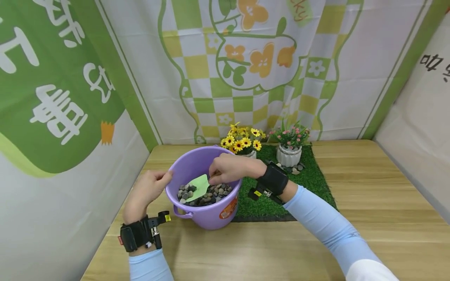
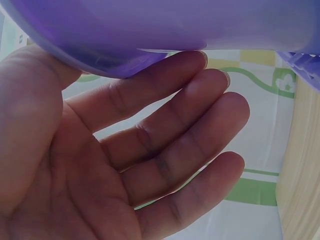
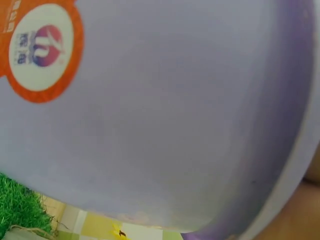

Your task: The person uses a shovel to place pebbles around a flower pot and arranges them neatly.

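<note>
A purple bucket (image 1: 207, 218) stands on the table with grey and brown pebbles (image 1: 216, 194) inside. My left hand (image 1: 150, 189) pinches its rim at the left. In the left wrist view the thumb goes over the rim of the bucket (image 2: 165, 25), while the fingers (image 2: 190, 150) spread loosely outside it. Inside the bucket, my right hand (image 1: 230, 168) holds a light green scoop (image 1: 199, 186) whose flat blade lies among the pebbles. Its handle is hidden by the hand. The bucket's outer wall (image 3: 165, 110) fills most of the right wrist view, and the scoop is out of sight there.
Behind and right of the bucket lies a green turf mat (image 1: 318, 191). On it stand a pot of yellow flowers (image 1: 242, 140), partly hidden, and a white pot with pink flowers (image 1: 289, 154). Loose stones (image 1: 297, 169) lie by that pot. Printed cloth walls (image 1: 140, 97) enclose the wooden table (image 1: 267, 249).
</note>
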The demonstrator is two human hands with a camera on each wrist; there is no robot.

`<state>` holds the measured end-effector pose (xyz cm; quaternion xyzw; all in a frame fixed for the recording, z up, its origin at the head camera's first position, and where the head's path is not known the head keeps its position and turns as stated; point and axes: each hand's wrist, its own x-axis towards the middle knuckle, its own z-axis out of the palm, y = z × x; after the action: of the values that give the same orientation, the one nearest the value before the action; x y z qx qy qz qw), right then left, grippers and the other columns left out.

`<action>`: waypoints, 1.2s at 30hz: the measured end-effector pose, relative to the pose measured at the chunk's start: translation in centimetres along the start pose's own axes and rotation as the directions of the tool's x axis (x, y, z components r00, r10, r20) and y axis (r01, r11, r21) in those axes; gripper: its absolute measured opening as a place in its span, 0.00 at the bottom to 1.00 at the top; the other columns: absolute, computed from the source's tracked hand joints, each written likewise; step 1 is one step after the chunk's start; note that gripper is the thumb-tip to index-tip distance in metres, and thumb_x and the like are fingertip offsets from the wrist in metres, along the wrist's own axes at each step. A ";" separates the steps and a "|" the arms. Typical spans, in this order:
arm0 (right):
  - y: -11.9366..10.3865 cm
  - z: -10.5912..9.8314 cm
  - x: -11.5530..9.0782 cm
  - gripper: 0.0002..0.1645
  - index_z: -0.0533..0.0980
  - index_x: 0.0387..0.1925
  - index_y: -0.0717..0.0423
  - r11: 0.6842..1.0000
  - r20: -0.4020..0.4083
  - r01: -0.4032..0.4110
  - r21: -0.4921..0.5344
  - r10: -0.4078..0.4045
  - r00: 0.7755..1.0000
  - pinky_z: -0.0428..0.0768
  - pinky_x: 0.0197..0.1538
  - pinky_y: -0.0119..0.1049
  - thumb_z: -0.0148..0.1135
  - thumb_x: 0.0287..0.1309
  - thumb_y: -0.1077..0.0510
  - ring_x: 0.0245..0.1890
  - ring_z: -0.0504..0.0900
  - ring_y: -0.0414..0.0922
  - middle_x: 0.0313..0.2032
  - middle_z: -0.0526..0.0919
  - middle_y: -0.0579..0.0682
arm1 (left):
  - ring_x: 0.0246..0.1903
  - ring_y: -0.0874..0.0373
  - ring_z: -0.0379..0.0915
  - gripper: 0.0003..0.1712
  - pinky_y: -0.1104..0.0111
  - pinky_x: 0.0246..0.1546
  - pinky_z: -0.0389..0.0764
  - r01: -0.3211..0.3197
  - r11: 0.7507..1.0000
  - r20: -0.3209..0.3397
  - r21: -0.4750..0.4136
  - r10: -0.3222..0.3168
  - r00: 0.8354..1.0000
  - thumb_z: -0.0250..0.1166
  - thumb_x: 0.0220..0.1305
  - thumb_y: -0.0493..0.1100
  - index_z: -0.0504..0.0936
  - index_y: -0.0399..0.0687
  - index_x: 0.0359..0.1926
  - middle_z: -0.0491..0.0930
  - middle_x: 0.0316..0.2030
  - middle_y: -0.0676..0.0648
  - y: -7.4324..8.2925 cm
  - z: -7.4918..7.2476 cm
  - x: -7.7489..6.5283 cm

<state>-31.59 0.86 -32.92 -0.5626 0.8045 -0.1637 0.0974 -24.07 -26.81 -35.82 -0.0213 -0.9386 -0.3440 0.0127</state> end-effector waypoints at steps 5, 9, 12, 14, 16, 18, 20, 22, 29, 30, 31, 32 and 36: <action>0.1 -0.1 -0.2 0.10 0.83 0.30 0.47 1.000 -0.047 0.005 -0.004 -0.005 0.999 0.69 0.35 0.26 0.59 0.67 0.54 0.22 0.71 0.32 0.23 0.79 0.41 | 0.25 0.56 0.62 0.23 0.66 0.27 0.60 -0.005 1.000 -0.002 0.003 0.005 1.000 0.51 0.71 0.56 0.83 0.48 0.29 0.75 0.23 0.51 0.0 0.1 0.0; 0.2 -0.2 -0.4 0.09 0.83 0.32 0.47 1.000 -0.062 0.003 0.010 -0.003 0.998 0.69 0.36 0.26 0.59 0.67 0.54 0.23 0.71 0.32 0.25 0.80 0.40 | 0.26 0.55 0.64 0.23 0.66 0.28 0.62 -0.009 1.000 -0.005 0.010 0.009 1.000 0.51 0.71 0.56 0.82 0.47 0.29 0.75 0.23 0.51 -0.1 0.1 0.0; 0.2 -0.2 -0.6 0.09 0.84 0.33 0.49 1.000 -0.074 -0.005 0.013 0.006 0.997 0.68 0.35 0.27 0.59 0.67 0.54 0.23 0.69 0.33 0.25 0.80 0.40 | 0.27 0.55 0.64 0.23 0.65 0.28 0.62 -0.006 1.000 -0.004 0.022 0.006 1.000 0.51 0.71 0.56 0.85 0.48 0.31 0.76 0.24 0.51 -0.1 0.0 0.1; 0.2 -0.3 -0.8 0.09 0.84 0.34 0.49 1.000 -0.092 -0.013 0.003 0.014 0.996 0.67 0.35 0.27 0.59 0.67 0.54 0.23 0.69 0.33 0.26 0.80 0.40 | 0.27 0.55 0.64 0.22 0.65 0.28 0.62 -0.002 1.000 -0.003 0.027 0.002 1.000 0.51 0.71 0.55 0.85 0.48 0.34 0.76 0.25 0.50 -0.2 0.0 0.2; 0.2 -0.4 -1.0 0.09 0.83 0.35 0.50 1.000 -0.112 -0.021 -0.001 0.021 0.993 0.67 0.36 0.27 0.60 0.67 0.53 0.24 0.69 0.33 0.26 0.80 0.41 | 0.27 0.54 0.64 0.23 0.65 0.28 0.62 0.003 0.999 -0.002 0.033 -0.003 1.000 0.51 0.71 0.56 0.86 0.48 0.35 0.76 0.26 0.50 -0.2 -0.1 0.2; 0.1 -0.5 -1.2 0.08 0.83 0.37 0.49 0.999 -0.130 -0.030 -0.009 0.029 0.991 0.69 0.36 0.27 0.60 0.66 0.53 0.24 0.71 0.33 0.28 0.81 0.41 | 0.28 0.54 0.64 0.23 0.65 0.28 0.61 0.011 0.999 0.004 0.034 -0.011 1.000 0.50 0.71 0.56 0.86 0.48 0.35 0.75 0.26 0.49 -0.2 -0.1 0.2; 0.0 -0.6 -1.4 0.07 0.83 0.38 0.48 0.999 -0.140 -0.038 -0.009 0.036 0.990 0.71 0.36 0.27 0.60 0.66 0.54 0.25 0.73 0.33 0.29 0.82 0.41 | 0.28 0.54 0.64 0.23 0.65 0.29 0.61 0.021 0.999 0.007 0.034 -0.022 1.000 0.50 0.71 0.57 0.86 0.48 0.35 0.75 0.25 0.49 -0.1 -0.1 0.2; 0.0 -0.7 -1.6 0.07 0.83 0.39 0.49 0.999 -0.146 -0.041 -0.006 0.040 0.989 0.72 0.37 0.28 0.61 0.66 0.54 0.26 0.74 0.33 0.30 0.83 0.41 | 0.28 0.54 0.63 0.23 0.65 0.29 0.61 0.031 0.999 0.007 0.033 -0.031 1.000 0.50 0.71 0.57 0.85 0.48 0.34 0.74 0.25 0.50 -0.1 -0.1 0.2; -0.2 -0.7 -2.1 0.07 0.83 0.39 0.49 0.999 -0.156 -0.037 0.005 0.037 0.987 0.71 0.35 0.28 0.61 0.66 0.54 0.26 0.74 0.33 0.31 0.83 0.42 | 0.26 0.55 0.63 0.22 0.65 0.28 0.61 -0.015 1.000 0.002 0.015 0.015 1.000 0.51 0.71 0.54 0.84 0.48 0.30 0.75 0.24 0.50 -0.2 0.1 0.1; -0.2 -0.7 -2.1 0.07 0.83 0.39 0.49 0.999 -0.161 -0.037 0.003 0.037 0.986 0.71 0.35 0.28 0.61 0.66 0.53 0.25 0.74 0.33 0.30 0.83 0.41 | 0.26 0.55 0.63 0.22 0.65 0.28 0.61 -0.022 1.000 0.000 0.014 0.022 1.000 0.51 0.71 0.53 0.84 0.48 0.29 0.75 0.23 0.50 -0.2 0.2 0.1; -0.2 -0.7 -2.2 0.07 0.83 0.38 0.49 0.999 -0.169 -0.038 0.000 0.038 0.985 0.71 0.35 0.27 0.61 0.65 0.53 0.25 0.74 0.32 0.30 0.83 0.41 | 0.26 0.55 0.64 0.21 0.65 0.29 0.61 -0.025 1.000 -0.001 0.014 0.025 1.000 0.51 0.71 0.53 0.83 0.48 0.29 0.75 0.23 0.50 -0.3 0.2 0.1; -0.1 -0.7 -2.2 0.07 0.83 0.38 0.48 0.999 -0.173 -0.041 -0.001 0.041 0.984 0.71 0.35 0.27 0.61 0.65 0.53 0.25 0.74 0.32 0.30 0.83 0.40 | 0.27 0.55 0.64 0.21 0.65 0.29 0.61 -0.026 1.000 -0.004 0.013 0.026 1.000 0.51 0.71 0.53 0.83 0.48 0.29 0.75 0.23 0.50 -0.3 0.2 0.1; 0.0 -1.1 -2.4 0.07 0.83 0.38 0.47 0.999 -0.188 -0.036 -0.005 0.034 0.982 0.71 0.35 0.27 0.61 0.65 0.53 0.25 0.73 0.32 0.29 0.82 0.40 | 0.30 0.55 0.67 0.21 0.65 0.31 0.63 -0.022 1.000 -0.003 0.016 0.022 1.000 0.51 0.71 0.53 0.86 0.49 0.35 0.79 0.26 0.51 -0.2 -0.1 0.2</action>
<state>-31.07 3.26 -31.99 -0.5307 0.8206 -0.2108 0.0215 -24.25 -27.03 -35.92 -0.0308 -0.9410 -0.3365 0.0181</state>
